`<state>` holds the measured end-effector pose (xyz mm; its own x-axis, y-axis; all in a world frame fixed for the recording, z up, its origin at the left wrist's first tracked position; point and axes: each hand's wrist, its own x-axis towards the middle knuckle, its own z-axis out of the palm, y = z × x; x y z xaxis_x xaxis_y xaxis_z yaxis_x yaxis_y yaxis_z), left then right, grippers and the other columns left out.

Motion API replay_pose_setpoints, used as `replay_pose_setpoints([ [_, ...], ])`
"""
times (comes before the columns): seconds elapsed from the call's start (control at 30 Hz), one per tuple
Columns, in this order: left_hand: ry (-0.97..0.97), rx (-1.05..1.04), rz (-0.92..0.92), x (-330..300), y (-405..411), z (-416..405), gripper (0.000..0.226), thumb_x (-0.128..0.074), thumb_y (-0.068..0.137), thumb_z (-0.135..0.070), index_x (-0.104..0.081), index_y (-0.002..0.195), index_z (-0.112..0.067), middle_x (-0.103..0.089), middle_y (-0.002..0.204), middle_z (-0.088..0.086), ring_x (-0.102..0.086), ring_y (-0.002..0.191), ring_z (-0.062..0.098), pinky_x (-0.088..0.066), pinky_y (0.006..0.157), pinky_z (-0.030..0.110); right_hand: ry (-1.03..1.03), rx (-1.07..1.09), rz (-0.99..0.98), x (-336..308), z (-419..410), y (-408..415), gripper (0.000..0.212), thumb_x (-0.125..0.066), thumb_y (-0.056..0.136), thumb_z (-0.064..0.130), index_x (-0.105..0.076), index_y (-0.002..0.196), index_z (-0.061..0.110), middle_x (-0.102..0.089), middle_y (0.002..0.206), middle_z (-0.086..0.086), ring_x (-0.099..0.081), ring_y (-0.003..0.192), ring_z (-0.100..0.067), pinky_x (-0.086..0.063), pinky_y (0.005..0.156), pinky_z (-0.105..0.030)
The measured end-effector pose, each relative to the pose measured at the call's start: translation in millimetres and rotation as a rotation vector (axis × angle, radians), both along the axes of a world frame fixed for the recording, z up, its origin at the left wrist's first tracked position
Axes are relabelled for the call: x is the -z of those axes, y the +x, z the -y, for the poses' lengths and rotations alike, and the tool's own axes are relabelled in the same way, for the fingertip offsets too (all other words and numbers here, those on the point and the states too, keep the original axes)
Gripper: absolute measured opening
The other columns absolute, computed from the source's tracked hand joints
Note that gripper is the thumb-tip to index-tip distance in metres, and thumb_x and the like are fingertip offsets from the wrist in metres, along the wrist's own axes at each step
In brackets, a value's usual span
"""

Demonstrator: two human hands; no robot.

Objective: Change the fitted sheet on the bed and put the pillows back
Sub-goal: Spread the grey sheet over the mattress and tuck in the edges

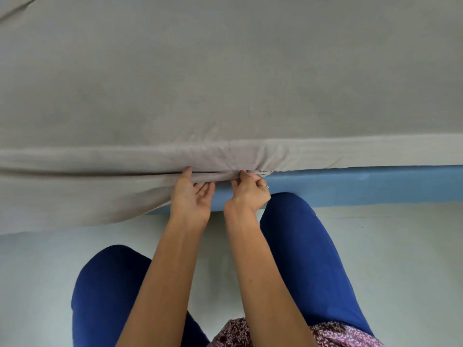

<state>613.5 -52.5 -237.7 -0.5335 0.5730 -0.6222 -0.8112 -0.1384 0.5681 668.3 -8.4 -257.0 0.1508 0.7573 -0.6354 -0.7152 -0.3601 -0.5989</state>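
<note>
Grey fitted sheet (225, 83) edge pinched by left hand (193, 196), right hand (248, 194) alongside

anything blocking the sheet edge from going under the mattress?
Nothing visible. Both hands, left and right, hold the sheet hem at the mattress's lower edge; only the blue bed base lies below it.

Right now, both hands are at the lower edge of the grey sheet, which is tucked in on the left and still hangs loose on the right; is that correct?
Not quite: the sides are swapped. The head view shows the left hand and right hand at the edge of the grey sheet, which hangs loose on the left and is tucked in on the right, above the blue bed base.
</note>
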Motion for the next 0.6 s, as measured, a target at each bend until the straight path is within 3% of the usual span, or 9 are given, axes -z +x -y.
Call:
replay_pose_setpoints([
  [0.07, 0.012, 0.014, 0.024, -2, -1, -4, 0.031, -0.051, 0.098, -0.025, -0.050, 0.121, -0.003, -0.056, 0.102, 0.014, -0.053, 0.105, 0.025, -0.044, 0.097, 0.038, -0.008, -0.040, -0.097, -7, 4, 5, 0.020, -0.051, 0.087, -0.005, -0.054, 0.074, 0.009, -0.054, 0.073, -0.003, -0.054, 0.069, -0.014, -0.050, 0.059, -0.019],
  [0.2, 0.119, -0.027, 0.054, -2, 1, -3, 0.045, -0.055, 0.094, -0.030, -0.050, 0.126, 0.003, -0.059, 0.117, 0.015, -0.058, 0.109, 0.025, -0.047, 0.095, 0.037, 0.055, -0.121, -0.260, -22, 14, 17, 0.014, -0.049, 0.094, 0.020, -0.058, 0.088, 0.011, -0.053, 0.085, -0.001, -0.054, 0.082, -0.016, -0.048, 0.089, -0.028],
  [0.27, 0.227, -0.069, 0.089, -6, 6, -4, 0.053, -0.058, 0.091, -0.038, -0.050, 0.125, 0.003, -0.057, 0.126, 0.015, -0.058, 0.113, 0.026, -0.046, 0.100, 0.038, 0.111, -0.181, -0.324, -25, 13, 17, 0.041, -0.049, 0.094, 0.046, -0.057, 0.113, 0.010, -0.057, 0.107, -0.004, -0.057, 0.107, -0.019, -0.043, 0.104, -0.032],
  [0.33, 0.351, -0.123, 0.121, -8, 9, -8, 0.065, -0.062, 0.086, -0.051, -0.051, 0.125, 0.000, -0.059, 0.127, 0.015, -0.059, 0.116, 0.027, -0.045, 0.104, 0.043, 0.194, -0.282, -0.394, -22, 9, 15, 0.072, -0.043, 0.085, 0.071, -0.045, 0.134, 0.017, -0.054, 0.126, -0.004, -0.050, 0.125, -0.020, -0.034, 0.113, -0.036],
  [0.43, 0.473, -0.160, 0.079, -5, 3, -23, 0.071, -0.055, 0.083, -0.065, -0.056, 0.129, -0.011, -0.064, 0.125, 0.009, -0.062, 0.115, 0.026, -0.045, 0.104, 0.046, 0.286, -0.361, -0.517, -13, -6, 11, 0.090, -0.038, 0.078, 0.082, -0.044, 0.140, 0.017, -0.056, 0.135, -0.003, -0.050, 0.127, -0.018, -0.031, 0.114, -0.036],
  [0.6, 0.496, -0.200, 0.015, -1, -6, -44, 0.070, -0.042, 0.087, -0.070, -0.057, 0.129, -0.016, -0.065, 0.125, 0.003, -0.062, 0.116, 0.023, -0.044, 0.106, 0.043, 0.358, -0.294, -0.697, -13, -25, -6, 0.089, -0.041, 0.072, 0.085, -0.056, 0.133, 0.022, -0.058, 0.135, -0.003, -0.051, 0.127, -0.025, -0.033, 0.113, -0.042],
])
